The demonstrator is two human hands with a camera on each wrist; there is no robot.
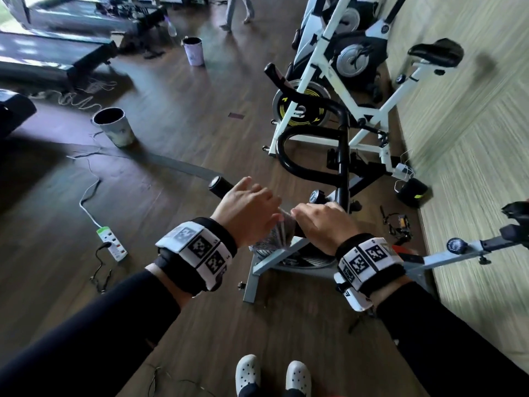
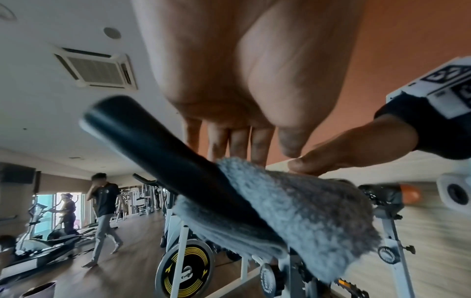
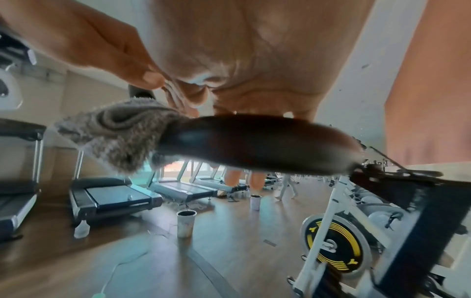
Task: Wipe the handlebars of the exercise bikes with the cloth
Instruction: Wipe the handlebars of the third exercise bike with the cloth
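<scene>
The nearest bike's black handlebar (image 1: 219, 186) (image 2: 158, 145) (image 3: 254, 141) runs under both my hands. A grey fluffy cloth (image 1: 276, 234) (image 2: 305, 211) (image 3: 122, 131) is draped over it between them. My left hand (image 1: 246, 207) (image 2: 265, 149) hovers over the bar with straight fingers, its tips at the cloth's top edge. My right hand (image 1: 320, 222) (image 3: 203, 100) lies over the bar, pinching the cloth's edge with thumb and forefinger, while its other fingers hang down the bar's far side. The bar's middle is hidden under the hands.
A second white bike with a yellow-marked flywheel (image 1: 303, 108) and looped black handlebar (image 1: 289, 150) stands just ahead along the right wall (image 1: 472, 138). Two buckets (image 1: 114, 126) (image 1: 194, 50), a power strip (image 1: 111, 243) with cables and treadmills (image 1: 57, 53) lie left. A person (image 1: 237, 10) walks far off.
</scene>
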